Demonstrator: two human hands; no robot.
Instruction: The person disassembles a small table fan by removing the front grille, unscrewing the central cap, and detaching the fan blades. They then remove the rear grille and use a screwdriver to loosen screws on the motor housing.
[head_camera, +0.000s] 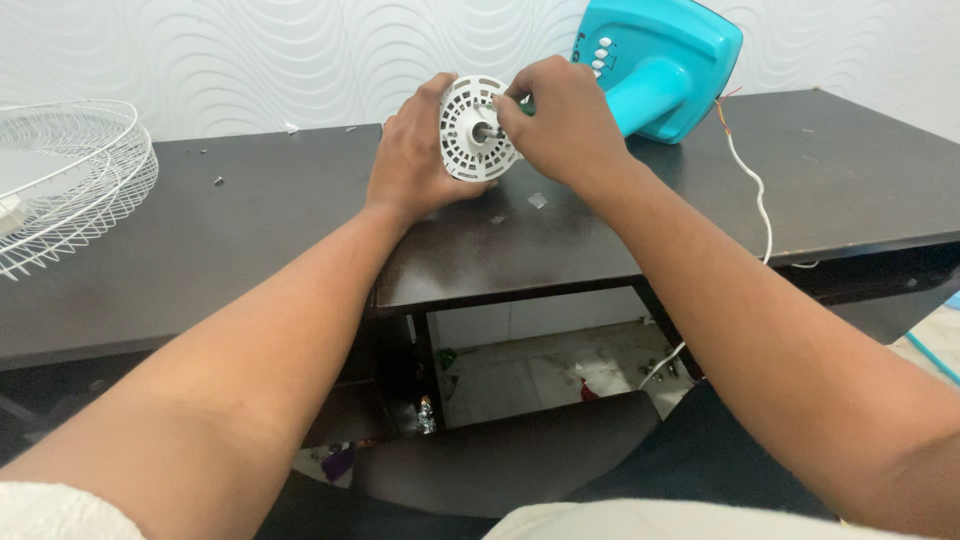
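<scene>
Both hands (420, 150) (565, 125) gripping round slotted plastic motor housing (468, 130)

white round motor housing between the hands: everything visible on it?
The white round plastic motor housing stands on edge on the dark wooden table, its slotted, vented face toward the camera, with a metal shaft at the centre. The left hand cups its left side; the right hand covers its right edge. Behind it sits the turquoise plastic fan base.

Both arms stretched forward, left hand (415, 160) cupped with fingers curled, right hand (560, 120) pinching at fingertips.
</scene>
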